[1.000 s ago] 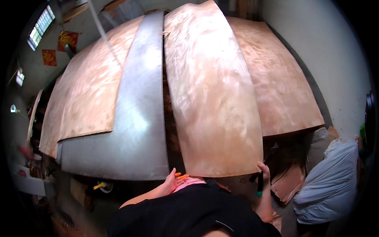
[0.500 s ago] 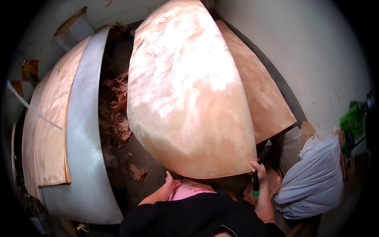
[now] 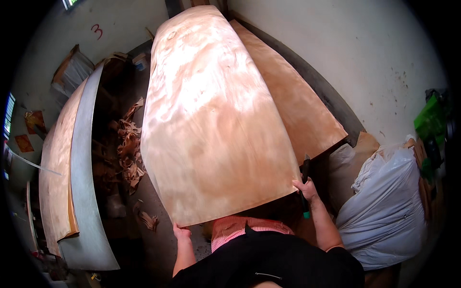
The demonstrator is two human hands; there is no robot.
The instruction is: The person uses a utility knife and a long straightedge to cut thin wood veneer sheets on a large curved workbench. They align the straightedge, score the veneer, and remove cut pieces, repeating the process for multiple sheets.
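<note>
The big pale wood sheet (image 3: 216, 144) fills the middle, overlapping a browner sheet (image 3: 293, 108) at right. The left hand (image 3: 182, 234) pinches the pale one's near left corner, the right hand (image 3: 310, 190) its near right; even tension should prevent creasing, with the right hand's dark green-ended tool (image 3: 305, 207) best angled clear of the wood.

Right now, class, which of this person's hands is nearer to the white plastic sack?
The right hand: it holds the near right corner of the tan sheet, left of the sack. The left hand holds the near left corner, farther away.
</note>
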